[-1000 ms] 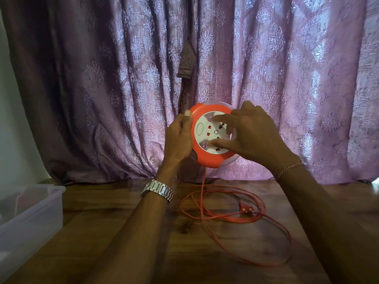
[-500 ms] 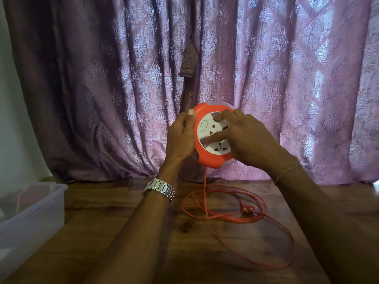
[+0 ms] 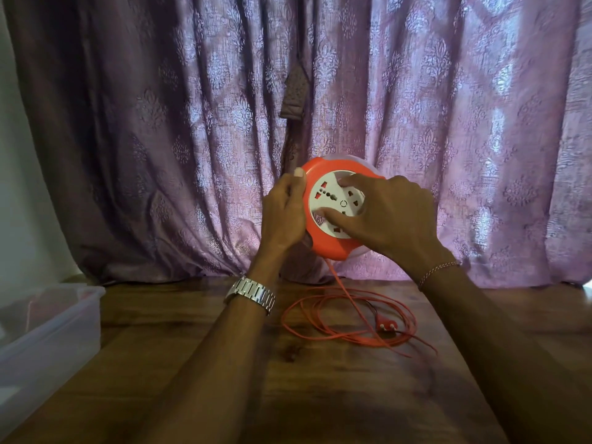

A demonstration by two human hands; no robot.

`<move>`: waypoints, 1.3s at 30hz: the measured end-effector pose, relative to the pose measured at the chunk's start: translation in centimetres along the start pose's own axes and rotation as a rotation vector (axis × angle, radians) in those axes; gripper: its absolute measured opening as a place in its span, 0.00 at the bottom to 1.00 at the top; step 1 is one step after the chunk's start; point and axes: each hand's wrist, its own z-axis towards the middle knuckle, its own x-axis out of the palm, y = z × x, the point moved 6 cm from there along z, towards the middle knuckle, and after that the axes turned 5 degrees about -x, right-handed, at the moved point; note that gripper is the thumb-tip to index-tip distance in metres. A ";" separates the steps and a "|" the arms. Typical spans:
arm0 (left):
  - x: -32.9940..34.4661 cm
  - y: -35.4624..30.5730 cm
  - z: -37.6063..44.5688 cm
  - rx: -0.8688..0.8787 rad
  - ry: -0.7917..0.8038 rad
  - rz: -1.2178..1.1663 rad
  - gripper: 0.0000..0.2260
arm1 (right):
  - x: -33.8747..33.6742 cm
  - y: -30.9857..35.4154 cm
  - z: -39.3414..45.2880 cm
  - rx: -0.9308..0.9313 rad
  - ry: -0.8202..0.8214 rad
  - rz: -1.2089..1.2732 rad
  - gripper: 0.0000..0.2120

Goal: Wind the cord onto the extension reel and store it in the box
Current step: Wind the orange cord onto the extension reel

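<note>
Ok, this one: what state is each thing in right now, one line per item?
extension reel: held upright in the air, socket face toward the camera.
left hand: grips the reel's left rim.
right hand: fingers pressed on the white socket face.
cord: mostly unwound, hanging from the reel to loose loops on the table.
plug: lying on the table, unplugged.
box: open, no lid on it.

Left hand (image 3: 283,216): raised, fingers curled round reel (image 3: 323,241) left rim, thumb up along edge. Right hand (image 3: 390,216): raised, back toward camera, fingertips (image 3: 323,214) pressed on reel's white face. Both forearms extended forward, converging; wrists level, well above surface.
</note>
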 end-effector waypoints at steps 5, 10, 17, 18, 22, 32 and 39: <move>-0.3 0.0 0.2 0.001 -0.018 0.004 0.25 | -0.2 0.2 0.5 -0.147 -0.048 -0.019 0.27; -0.7 0.0 0.2 -0.014 -0.044 -0.021 0.23 | 0.6 1.1 0.4 -0.331 0.224 0.129 0.19; -0.5 0.3 0.2 -0.006 -0.039 -0.051 0.29 | 0.6 2.5 0.0 -0.346 0.312 0.019 0.30; -0.5 0.3 0.2 0.001 -0.038 -0.052 0.31 | 0.5 2.4 0.0 -0.343 0.300 0.014 0.29; -0.4 0.3 0.2 0.019 -0.036 -0.035 0.33 | 0.5 2.0 -0.1 -0.288 0.196 0.030 0.24; -0.2 0.2 0.0 0.017 -0.034 -0.016 0.29 | -0.1 0.5 -0.4 0.108 0.001 0.059 0.34; -0.2 0.3 0.0 0.006 -0.038 -0.015 0.29 | -0.4 0.6 0.2 -0.056 -0.101 -0.089 0.28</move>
